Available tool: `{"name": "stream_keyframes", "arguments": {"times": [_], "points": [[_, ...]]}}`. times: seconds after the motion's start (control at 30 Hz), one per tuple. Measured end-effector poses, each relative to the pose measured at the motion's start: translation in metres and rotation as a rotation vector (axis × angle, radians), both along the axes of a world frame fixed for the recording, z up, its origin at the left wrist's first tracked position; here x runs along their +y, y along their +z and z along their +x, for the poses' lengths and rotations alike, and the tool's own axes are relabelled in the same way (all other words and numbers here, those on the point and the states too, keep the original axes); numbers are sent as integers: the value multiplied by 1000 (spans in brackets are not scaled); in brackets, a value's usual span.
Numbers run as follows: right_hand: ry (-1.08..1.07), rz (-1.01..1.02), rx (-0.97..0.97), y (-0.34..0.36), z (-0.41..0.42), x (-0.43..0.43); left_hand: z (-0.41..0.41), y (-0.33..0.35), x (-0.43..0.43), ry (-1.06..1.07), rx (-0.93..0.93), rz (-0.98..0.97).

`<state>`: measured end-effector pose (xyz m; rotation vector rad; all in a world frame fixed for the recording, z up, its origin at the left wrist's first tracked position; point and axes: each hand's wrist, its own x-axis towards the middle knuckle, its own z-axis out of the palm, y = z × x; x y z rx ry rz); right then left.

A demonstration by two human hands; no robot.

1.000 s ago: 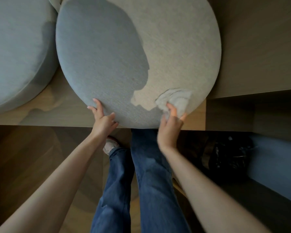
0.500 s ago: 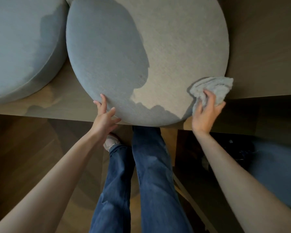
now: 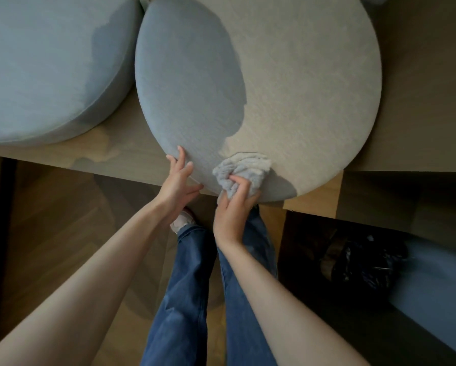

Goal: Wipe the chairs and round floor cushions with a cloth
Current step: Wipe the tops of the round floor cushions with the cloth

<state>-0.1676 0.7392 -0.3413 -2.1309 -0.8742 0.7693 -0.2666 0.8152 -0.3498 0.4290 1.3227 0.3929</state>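
1. Working on a big round grey fabric floor cushion [image 3: 287, 75], flat on a pale wooden platform [image 3: 419, 114], with the near rim past the platform edge at 6 o'clock.
2. Gripping a crumpled pale grey terry cloth [image 3: 244, 167] with the right hand [image 3: 233, 211]. Fingers and thumb curled into the bunch, pressing it on the cushion's rim at about 6 o'clock.
3. Bracing with the left hand [image 3: 178, 184]. Fingers straight and spread, flat against the rim at about 7 o'clock, holding nothing. Just beside the cloth, not touching it.
4. Looks like mid-wipe on the near edge. Can't tell from the fabric which parts are done. Reading the dark patch on the left half as shadow, not damp.
5. Key relation: from the cloth, most of the top face toward 12 o'clock, rest of the rim curving off toward 3 o'clock. No long axis on a round cushion. Cloth bunch stretched roughly 9-to-3. Right hand nearer and already loaded, so probably best for the next stroke. Left better used as brace.
6. Pending: second round grey cushion [image 3: 50, 70] at 9 o'clock, close beside the first. Touching or not, cannot tell. No chairs in view.
7. Below: blue jeans [image 3: 184, 286], and a glossy black bag [image 3: 364, 262] in a dark recess at 4 o'clock.
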Motion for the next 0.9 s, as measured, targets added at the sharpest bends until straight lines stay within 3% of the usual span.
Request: {"name": "stream_keyframes", "arguments": {"times": [0.13, 0.27, 0.5, 0.9], "points": [[275, -4, 155, 20, 3, 19, -14, 16, 5, 21, -83, -154], [313, 37, 150, 55, 9, 52, -32, 58, 12, -62, 156, 10], [431, 52, 174, 122, -19, 103, -92, 148, 18, 66, 319, 266], [592, -1, 224, 183, -111, 154, -233, 240, 29, 313, 488, 352]]}}
